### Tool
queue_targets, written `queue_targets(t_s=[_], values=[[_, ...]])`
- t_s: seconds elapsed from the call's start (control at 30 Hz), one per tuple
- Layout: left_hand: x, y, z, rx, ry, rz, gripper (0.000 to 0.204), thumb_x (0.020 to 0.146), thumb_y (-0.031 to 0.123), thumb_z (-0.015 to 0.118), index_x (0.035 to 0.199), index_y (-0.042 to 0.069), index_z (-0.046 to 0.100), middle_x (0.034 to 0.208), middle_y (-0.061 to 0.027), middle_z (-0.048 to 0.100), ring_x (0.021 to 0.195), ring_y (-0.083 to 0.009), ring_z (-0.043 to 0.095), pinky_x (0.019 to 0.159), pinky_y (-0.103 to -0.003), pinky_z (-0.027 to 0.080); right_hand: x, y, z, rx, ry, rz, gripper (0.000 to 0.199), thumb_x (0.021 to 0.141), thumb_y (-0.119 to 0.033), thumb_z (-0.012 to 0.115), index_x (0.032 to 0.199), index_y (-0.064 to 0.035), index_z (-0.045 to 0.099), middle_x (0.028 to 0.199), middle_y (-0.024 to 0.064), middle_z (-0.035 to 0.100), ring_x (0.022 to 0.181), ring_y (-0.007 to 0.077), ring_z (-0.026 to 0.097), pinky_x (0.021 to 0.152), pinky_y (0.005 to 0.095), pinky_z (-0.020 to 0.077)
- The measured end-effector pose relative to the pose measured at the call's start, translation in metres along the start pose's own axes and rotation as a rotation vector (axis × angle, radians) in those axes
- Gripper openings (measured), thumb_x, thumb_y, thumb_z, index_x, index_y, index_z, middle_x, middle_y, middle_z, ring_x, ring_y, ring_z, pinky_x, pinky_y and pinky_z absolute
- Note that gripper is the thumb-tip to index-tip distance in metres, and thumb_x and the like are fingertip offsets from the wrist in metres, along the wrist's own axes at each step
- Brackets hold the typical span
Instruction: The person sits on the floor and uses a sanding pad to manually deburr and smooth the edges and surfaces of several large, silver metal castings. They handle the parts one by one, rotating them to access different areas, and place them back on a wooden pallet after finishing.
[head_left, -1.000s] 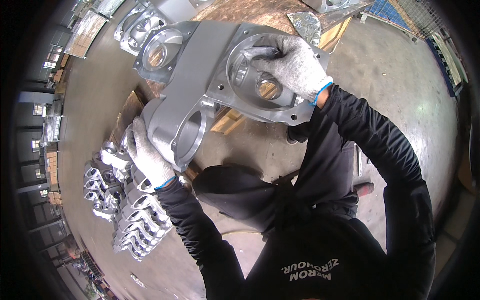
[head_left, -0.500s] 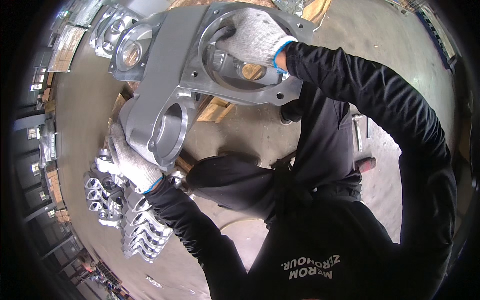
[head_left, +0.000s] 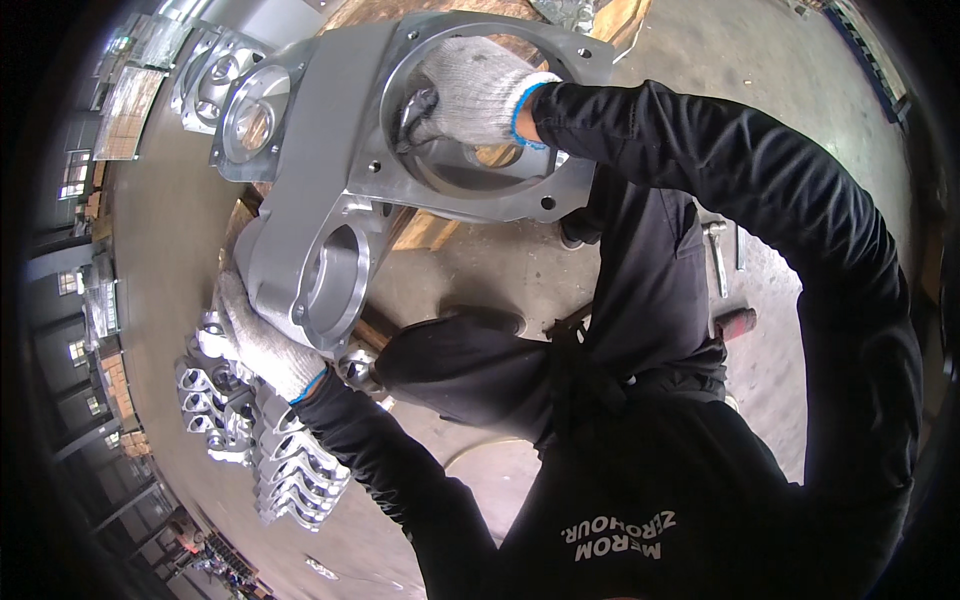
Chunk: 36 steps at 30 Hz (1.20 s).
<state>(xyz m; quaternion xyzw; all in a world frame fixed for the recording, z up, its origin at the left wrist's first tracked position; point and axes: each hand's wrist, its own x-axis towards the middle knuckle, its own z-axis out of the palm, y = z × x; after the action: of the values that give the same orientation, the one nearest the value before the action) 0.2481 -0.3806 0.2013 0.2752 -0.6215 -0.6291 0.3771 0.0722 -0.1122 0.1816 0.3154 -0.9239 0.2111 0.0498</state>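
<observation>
I hold a large grey cast metal housing (head_left: 330, 130) with two round openings, lifted in front of me. My right hand (head_left: 470, 85), in a white knit glove, reaches through the bigger ring opening and grips its inner rim. My left hand (head_left: 260, 340), gloved the same way, grips the lower end of the housing beside the smaller round bore. Both sleeves are black.
A second similar housing (head_left: 215, 75) lies behind at the upper left. Rows of small shiny metal castings (head_left: 270, 460) are stacked at the lower left. A wooden pallet (head_left: 425, 230) shows under the housing, and the floor (head_left: 760, 110) is grey concrete.
The housing has come closer and higher in view. My right hand has shifted deeper into the ring opening; my left hand keeps its grip on the lower end.
</observation>
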Motion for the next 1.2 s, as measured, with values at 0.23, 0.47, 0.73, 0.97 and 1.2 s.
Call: queue_targets(t_s=[0.23, 0.47, 0.73, 0.97, 1.2], values=[[0.004, -0.017, -0.005, 0.506, -0.114, 0.457, 0.038, 0.101, 0.020, 0.063, 0.129, -0.005, 0.066, 0.125, -0.0170, 0.068, 0.110, -0.0252, 0.067, 0.098, -0.038, 0.054, -0.004, 0.003, -0.019, 0.039, 0.014, 0.066, 0.044, 0.081, -0.037, 0.081, 0.103, -0.0009, 0.075, 0.099, 0.0210, 0.073, 0.093, 0.0375, 0.072, 0.086, 0.0450, 0.0576], [-0.009, 0.007, 0.012, 0.097, 0.066, -0.044, 0.041, 0.101, 0.024, 0.063, 0.128, -0.006, 0.066, 0.125, -0.0151, 0.068, 0.113, -0.0237, 0.065, 0.098, -0.037, 0.054, 0.008, 0.000, 0.004, 0.036, 0.068, 0.054, 0.038, 0.082, -0.035, 0.078, 0.101, -0.0026, 0.076, 0.099, 0.0200, 0.074, 0.095, 0.0367, 0.073, 0.086, 0.0452, 0.0583], [-0.007, 0.007, 0.010, -0.132, -0.019, -0.161, 0.039, 0.101, 0.023, 0.063, 0.128, -0.005, 0.065, 0.123, -0.0145, 0.068, 0.109, -0.0222, 0.066, 0.096, -0.036, 0.054, 0.008, -0.006, 0.002, 0.077, 0.025, 0.081, 0.039, 0.080, -0.038, 0.075, 0.100, -0.0042, 0.079, 0.101, 0.0204, 0.076, 0.094, 0.0369, 0.075, 0.083, 0.0451, 0.0604], [0.000, 0.001, 0.002, -0.106, -0.009, -0.132, 0.036, 0.101, 0.021, 0.063, 0.126, -0.004, 0.064, 0.122, -0.0152, 0.066, 0.108, -0.0239, 0.066, 0.092, -0.038, 0.057, 0.006, -0.008, -0.005, 0.156, -0.003, 0.145, 0.036, 0.082, -0.034, 0.071, 0.099, -0.0040, 0.080, 0.102, 0.0217, 0.075, 0.093, 0.0371, 0.075, 0.083, 0.0446, 0.0605], [0.013, -0.024, -0.030, 0.540, -0.212, 0.478, 0.037, 0.102, 0.023, 0.062, 0.128, -0.005, 0.063, 0.124, -0.0161, 0.064, 0.110, -0.0242, 0.064, 0.095, -0.039, 0.056, 0.011, -0.005, 0.002, 0.118, 0.062, 0.168, 0.042, 0.081, -0.040, 0.074, 0.092, 0.0008, 0.078, 0.086, 0.0223, 0.073, 0.080, 0.0365, 0.073, 0.078, 0.0437, 0.0602]])
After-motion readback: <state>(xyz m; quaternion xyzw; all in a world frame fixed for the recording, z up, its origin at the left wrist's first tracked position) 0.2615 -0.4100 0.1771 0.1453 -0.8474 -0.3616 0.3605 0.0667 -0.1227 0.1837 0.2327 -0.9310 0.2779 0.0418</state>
